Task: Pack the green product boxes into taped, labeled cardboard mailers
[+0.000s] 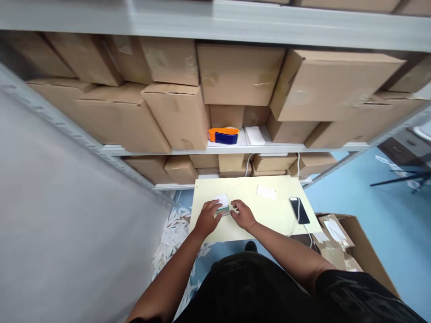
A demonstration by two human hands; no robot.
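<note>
My left hand (208, 216) and my right hand (243, 214) rest close together on a small pale yellow table (269, 213). Between their fingertips lies a small flat white and greenish packet (222, 206), and both hands pinch it at its edges. The packet is small and its details are hard to make out. A white slip of paper (266, 192) lies on the table farther right.
A black phone (299, 210) on a white cable lies at the table's right. Behind stands a metal shelf with cardboard boxes, an orange and blue tape dispenser (223, 134) and a white box (255, 135). An open carton (350, 246) sits right; white paper scraps (173, 233) litter the blue floor.
</note>
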